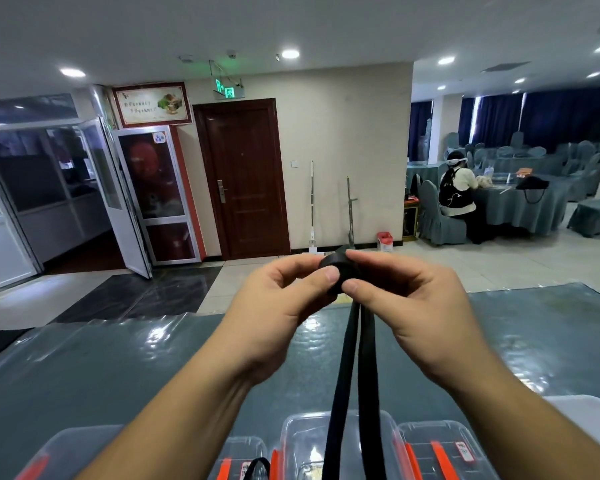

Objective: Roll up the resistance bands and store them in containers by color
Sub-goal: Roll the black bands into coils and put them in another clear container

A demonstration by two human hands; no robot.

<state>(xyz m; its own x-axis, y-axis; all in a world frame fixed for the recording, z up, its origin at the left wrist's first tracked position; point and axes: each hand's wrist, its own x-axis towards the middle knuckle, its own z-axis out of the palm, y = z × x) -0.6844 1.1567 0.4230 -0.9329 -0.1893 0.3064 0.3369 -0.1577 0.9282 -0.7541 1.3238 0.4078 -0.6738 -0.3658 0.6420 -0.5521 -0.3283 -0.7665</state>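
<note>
So I'm pinching the rolled part of the black band [338, 270] between my left hand [284, 313] and right hand [409, 306], both together above the table [118, 368], its loose tails hanging toward the clear containers [440, 452].

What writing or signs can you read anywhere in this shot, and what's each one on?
Nothing reads clearly.
Green exit sign above the door: running-figure pictogram, characters blurred.
Framed food poster: script too blurred.
Blue sticker on the glass door: too small.
White label on the right clear container: unreadable.
</note>
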